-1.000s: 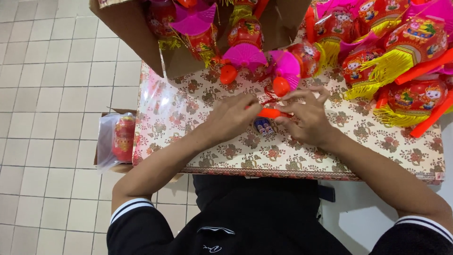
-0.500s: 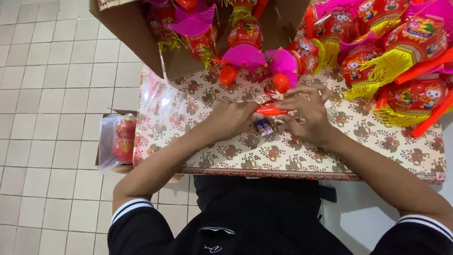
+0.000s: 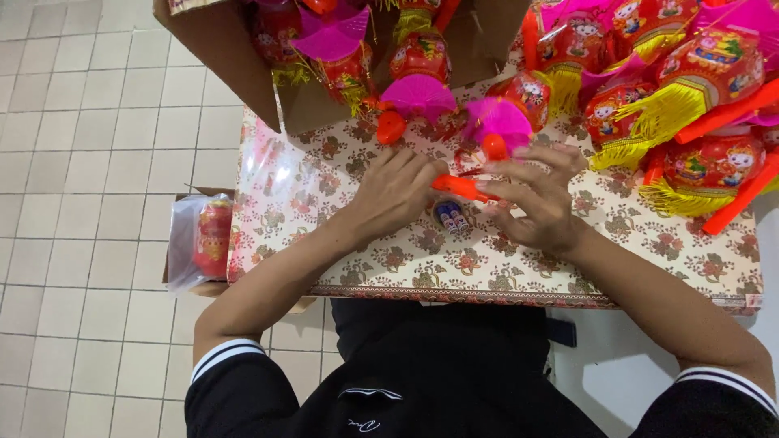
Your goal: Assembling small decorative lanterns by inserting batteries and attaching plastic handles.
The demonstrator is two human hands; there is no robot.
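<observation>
Orange plastic, the toy lantern's handle (image 3: 461,187), lay pinched between both hands: left hand (image 3: 395,195) curled closed on one end, right hand (image 3: 531,199) gripping the other with fingertips, outer fingers spread. Two small batteries (image 3: 449,215) sat just beneath them. Fitting the batteries seemed underway; inserting them would need one hand freed.

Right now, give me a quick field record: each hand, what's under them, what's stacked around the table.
left hand: left hand grips one end of the orange stick
right hand: right hand pinches the other end with its fingers
under hands: small batteries on the floral tablecloth
behind: cardboard box holding red lanterns with pink fans
right side: pile of red lanterns with yellow tassels
left of table: bagged red lantern in a low box
floor: pale tiles
</observation>
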